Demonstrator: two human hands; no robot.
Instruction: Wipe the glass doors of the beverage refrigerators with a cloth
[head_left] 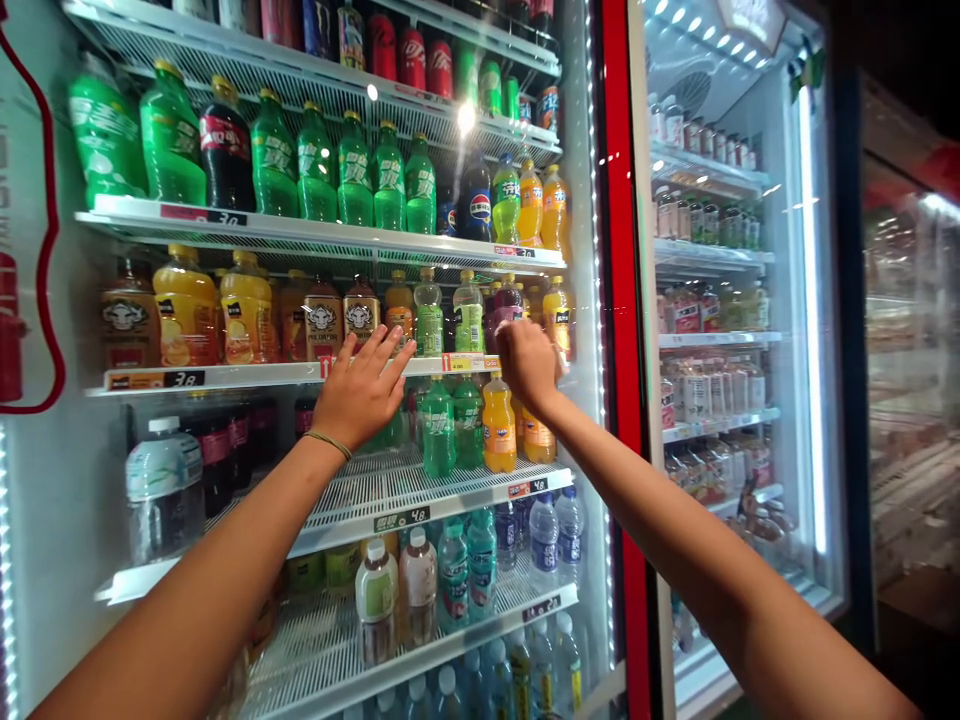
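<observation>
Both my arms reach toward the shelves of a drinks fridge. My left hand [363, 388] lies flat with fingers spread, close to the front edge of the middle shelf [247, 374], before the brown coffee bottles [361, 305]. A thin band circles that wrist. My right hand [527, 362] is curled at the same shelf's right end, in front of a dark purple bottle [508, 296]; its fingers are closed, and what they hold, if anything, is hidden. Beside it stand a clear green-labelled bottle [468, 312] and a yellow juice bottle [556, 312].
Green soda bottles [343, 170] line the shelf above, with cans [412, 60] higher up. Orange soda bottles [499, 425] and green ones stand below. A red door frame [624, 250] runs down the right side, and a second fridge [712, 340] stands beyond it.
</observation>
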